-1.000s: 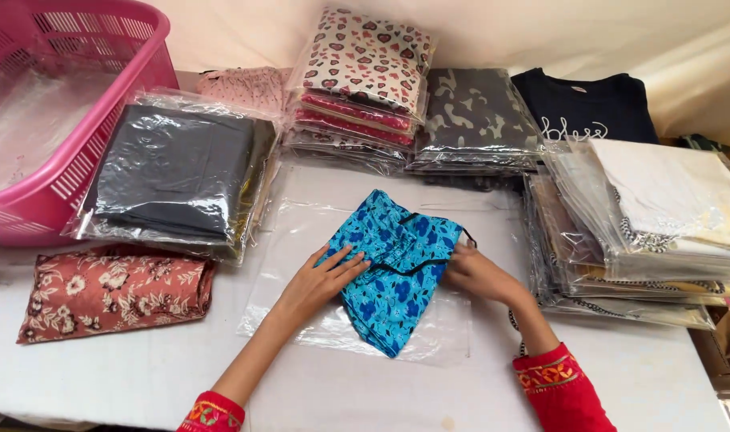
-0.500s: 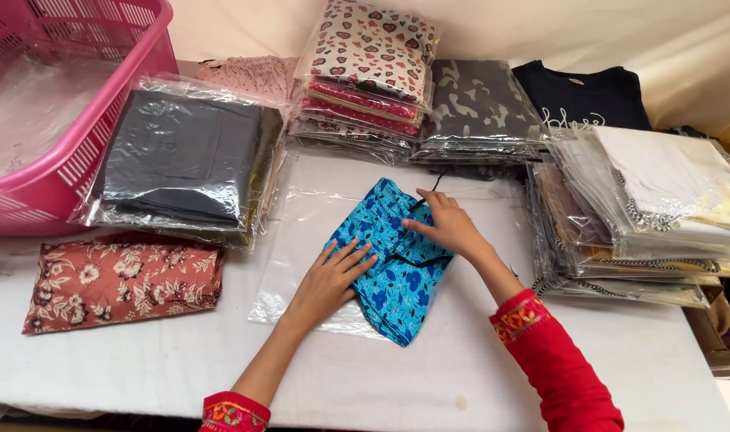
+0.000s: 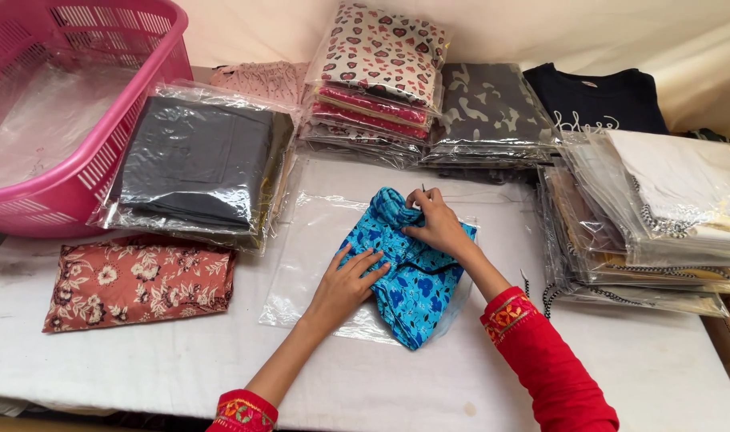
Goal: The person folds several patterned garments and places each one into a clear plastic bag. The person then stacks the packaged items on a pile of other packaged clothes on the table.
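The blue floral garment (image 3: pixel 409 272) was lying folded on a clear plastic bag (image 3: pixel 317 240) in the middle of the white table (image 3: pixel 141 368). It was pressed flat by the left hand (image 3: pixel 345 284), fingers spread and closed on nothing, while its far edge was pinched by the right hand (image 3: pixel 437 224). The fold could probably be undone if the pinched edge were tugged too hard (the cloth looked soft and loosely bunched there). The slippery bag might also be dragged askew under the pressing palm, toward the stacked bagged clothes (image 3: pixel 653 216).
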